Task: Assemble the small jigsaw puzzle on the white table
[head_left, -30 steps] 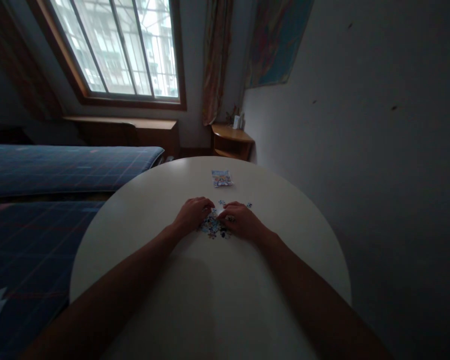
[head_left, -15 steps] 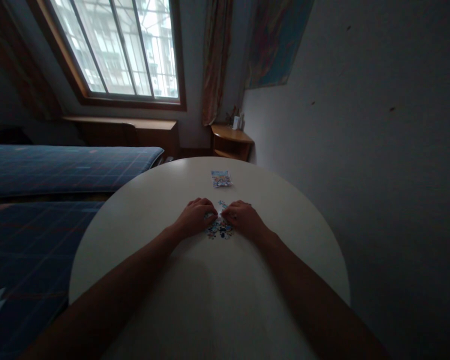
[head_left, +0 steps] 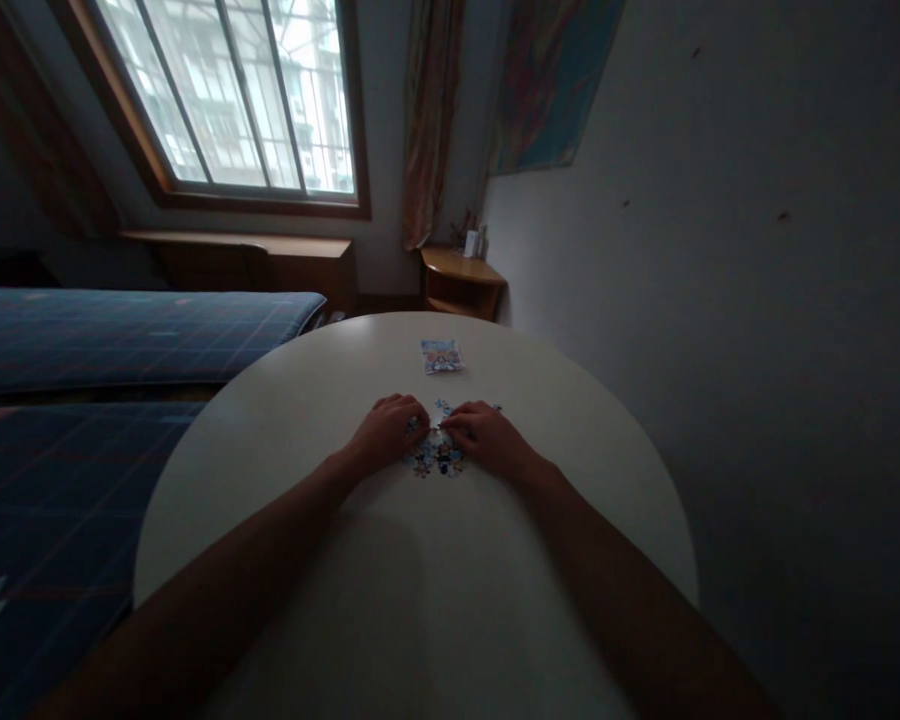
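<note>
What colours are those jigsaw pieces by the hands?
The jigsaw pieces look mainly blue and white, with dark patches; head view.

The fingertips of the left hand (head_left: pixel 388 432) and right hand (head_left: pixel 487 437), nearly meeting half a second ago, now stand slightly farther apart. Beside the right hand's knuckles, a loose puzzle piece (head_left: pixel 498 408) (mostly hidden then) shows more plainly.
</note>
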